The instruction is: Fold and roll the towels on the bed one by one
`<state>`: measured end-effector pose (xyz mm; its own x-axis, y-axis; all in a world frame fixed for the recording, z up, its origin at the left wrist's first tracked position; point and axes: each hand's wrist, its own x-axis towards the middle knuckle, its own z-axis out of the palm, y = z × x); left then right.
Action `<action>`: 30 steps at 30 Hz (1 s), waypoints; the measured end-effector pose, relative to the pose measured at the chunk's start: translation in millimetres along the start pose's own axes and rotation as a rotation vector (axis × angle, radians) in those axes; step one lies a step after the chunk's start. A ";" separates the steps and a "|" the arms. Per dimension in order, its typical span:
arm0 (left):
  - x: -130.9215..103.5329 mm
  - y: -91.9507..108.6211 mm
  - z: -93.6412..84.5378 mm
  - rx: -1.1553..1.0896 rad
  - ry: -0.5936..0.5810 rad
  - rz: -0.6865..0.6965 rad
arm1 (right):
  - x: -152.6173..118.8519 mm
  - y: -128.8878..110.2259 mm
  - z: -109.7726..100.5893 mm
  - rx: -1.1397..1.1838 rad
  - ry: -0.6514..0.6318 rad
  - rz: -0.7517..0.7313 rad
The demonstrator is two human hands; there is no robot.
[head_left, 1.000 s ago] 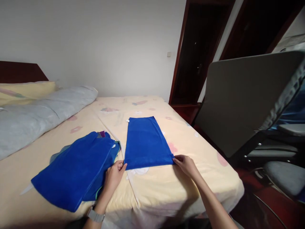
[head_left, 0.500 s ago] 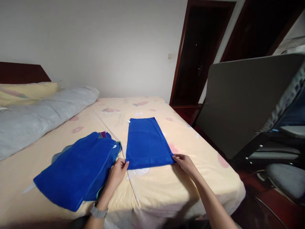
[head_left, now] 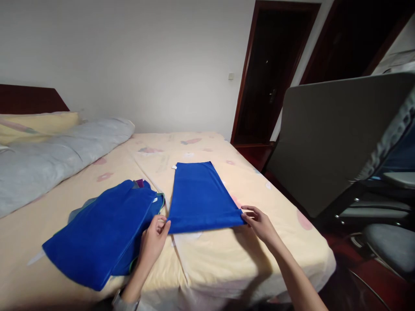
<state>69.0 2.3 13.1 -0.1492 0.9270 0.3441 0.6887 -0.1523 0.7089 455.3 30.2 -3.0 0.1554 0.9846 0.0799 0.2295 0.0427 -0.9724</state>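
Blue cloth (head_left: 202, 196): pinched at near corners between nearly closed fingers (head_left: 167, 225).

Wall (head_left: 162, 69): was brightest around the middle, greyer at top left
Bed (head_left: 285, 224): was softly lit, shadowed below the right hand (head_left: 257, 222)
Door (head_left: 270, 60): sank into near-black
Edges: looked stretched

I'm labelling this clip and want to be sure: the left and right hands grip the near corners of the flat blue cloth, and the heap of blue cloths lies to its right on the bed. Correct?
Not quite: the head view shows the heap on the left of the flat blue cloth. The left hand and right hand do grip its near corners, and both lots lie on the bed.
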 end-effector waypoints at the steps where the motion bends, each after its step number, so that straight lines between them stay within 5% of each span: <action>1: -4.2 0.5 -2.4 0.036 -0.024 0.018 | -4.2 1.4 -2.8 -0.018 -0.020 0.006; 6: -20.8 -5.5 -3.8 0.311 -0.247 0.125 | -22.4 10.0 -4.3 -0.372 -0.112 0.024; 12: -30.6 9.3 2.1 0.513 -0.027 0.481 | -42.5 -10.0 27.6 -0.886 0.148 -0.419; 16: -38.1 31.7 26.3 0.445 -0.076 0.756 | -60.0 -23.4 70.7 -0.865 -0.073 -0.711; 20: -42.9 35.1 48.9 0.520 -0.217 0.811 | -67.0 -15.0 97.3 -0.920 -0.288 -0.835; 23: -41.5 22.2 49.6 0.521 -0.318 0.800 | -62.6 -0.7 88.8 -0.982 -0.324 -0.798; 30: -35.5 -8.4 24.9 0.510 -0.409 0.770 | -51.5 16.7 29.5 -1.004 -0.344 -0.673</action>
<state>86.2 -20.7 -20.5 0.6531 0.6988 0.2918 0.7302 -0.6832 0.0020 422.7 -14.8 -29.8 -0.4998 0.8175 0.2862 0.8183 0.5540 -0.1532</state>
